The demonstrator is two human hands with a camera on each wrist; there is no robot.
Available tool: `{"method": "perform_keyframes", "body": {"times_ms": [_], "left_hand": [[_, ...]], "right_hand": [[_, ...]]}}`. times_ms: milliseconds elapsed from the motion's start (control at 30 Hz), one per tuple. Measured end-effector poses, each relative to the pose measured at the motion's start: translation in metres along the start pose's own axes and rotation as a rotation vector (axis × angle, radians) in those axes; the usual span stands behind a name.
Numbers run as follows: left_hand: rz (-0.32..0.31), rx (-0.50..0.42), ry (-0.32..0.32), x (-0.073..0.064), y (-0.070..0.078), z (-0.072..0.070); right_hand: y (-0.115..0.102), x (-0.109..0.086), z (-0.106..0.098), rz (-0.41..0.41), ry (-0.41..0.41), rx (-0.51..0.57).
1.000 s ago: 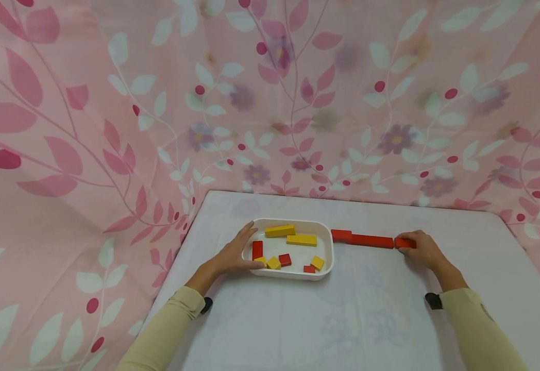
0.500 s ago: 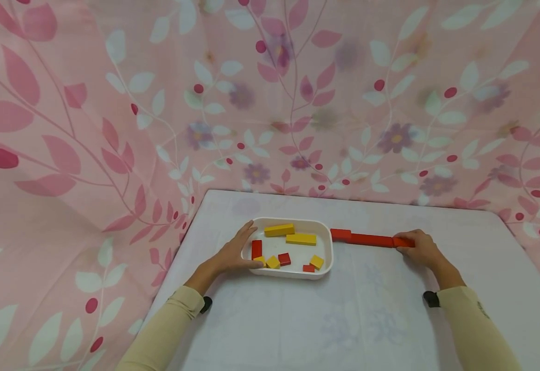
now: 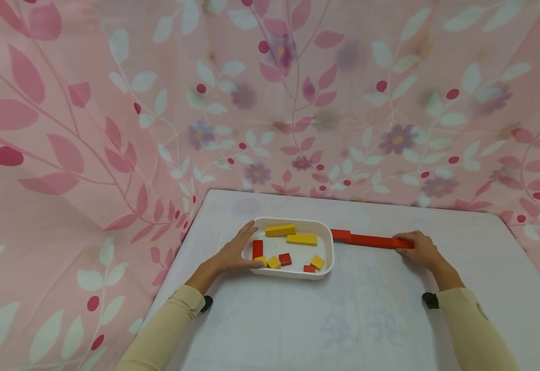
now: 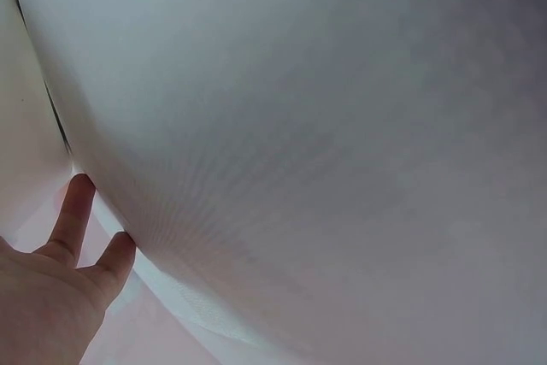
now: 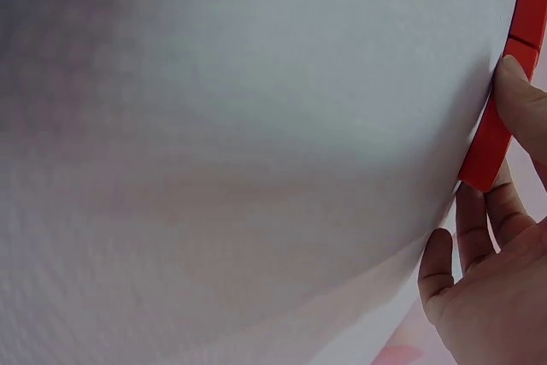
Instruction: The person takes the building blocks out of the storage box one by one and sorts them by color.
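Note:
A white plastic tray (image 3: 293, 274) sits left of the table's middle, holding several yellow and red blocks. My left hand (image 3: 233, 255) holds its left end, thumb over the near rim and fingers by the far corner; in the left wrist view two fingertips (image 4: 124, 241) show. To the tray's right lies a row of red blocks: a short one (image 3: 341, 235), then a long one (image 3: 371, 241). At the row's right end, my right hand (image 3: 422, 250) pinches another red block (image 5: 491, 138) between thumb and fingers. That block's end meets the long block, with a thin seam showing.
Inside the tray are two long yellow blocks (image 3: 302, 240), a red upright-lying block (image 3: 257, 249) and several small cubes (image 3: 285, 259). A white cloth (image 3: 307, 324) covers the table. Pink floral fabric (image 3: 298, 103) hangs behind and at the left.
My right hand has slid its red block slightly left, closing the small gap to the long red block. The left hand and the tray have stayed in place.

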State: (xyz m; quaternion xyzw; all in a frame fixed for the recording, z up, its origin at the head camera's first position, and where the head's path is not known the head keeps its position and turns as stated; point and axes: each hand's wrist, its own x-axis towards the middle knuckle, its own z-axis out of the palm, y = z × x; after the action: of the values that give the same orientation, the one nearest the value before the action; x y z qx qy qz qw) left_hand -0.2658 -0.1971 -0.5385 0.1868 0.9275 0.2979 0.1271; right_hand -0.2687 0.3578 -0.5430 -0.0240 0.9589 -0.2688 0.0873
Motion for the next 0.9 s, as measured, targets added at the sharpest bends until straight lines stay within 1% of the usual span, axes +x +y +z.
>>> {"method": "perform_keyframes", "body": {"times_ms": [367,467,700,833,900], "left_hand": [[-0.014,0.000,-0.002,-0.0008,0.0022,-0.0001],[-0.010,-0.005,-0.002,-0.0010,0.0027,0.0001],[-0.023,0.005,-0.006,-0.0020,0.0047,-0.0009],[-0.007,-0.006,-0.003,-0.0025,0.0049,-0.0018],[-0.011,-0.002,-0.006,-0.0025,0.0048,-0.0021]], "right_hand": [[0.0017,0.0014,0.0021,0.039,-0.020,0.022],[0.0032,0.0010,0.0021,0.037,-0.018,0.013],[0.0018,-0.0020,0.0012,0.021,-0.010,0.013],[0.0009,-0.0022,0.0014,0.018,-0.005,0.005],[0.0005,-0.0016,0.0020,0.021,-0.002,0.006]]}}
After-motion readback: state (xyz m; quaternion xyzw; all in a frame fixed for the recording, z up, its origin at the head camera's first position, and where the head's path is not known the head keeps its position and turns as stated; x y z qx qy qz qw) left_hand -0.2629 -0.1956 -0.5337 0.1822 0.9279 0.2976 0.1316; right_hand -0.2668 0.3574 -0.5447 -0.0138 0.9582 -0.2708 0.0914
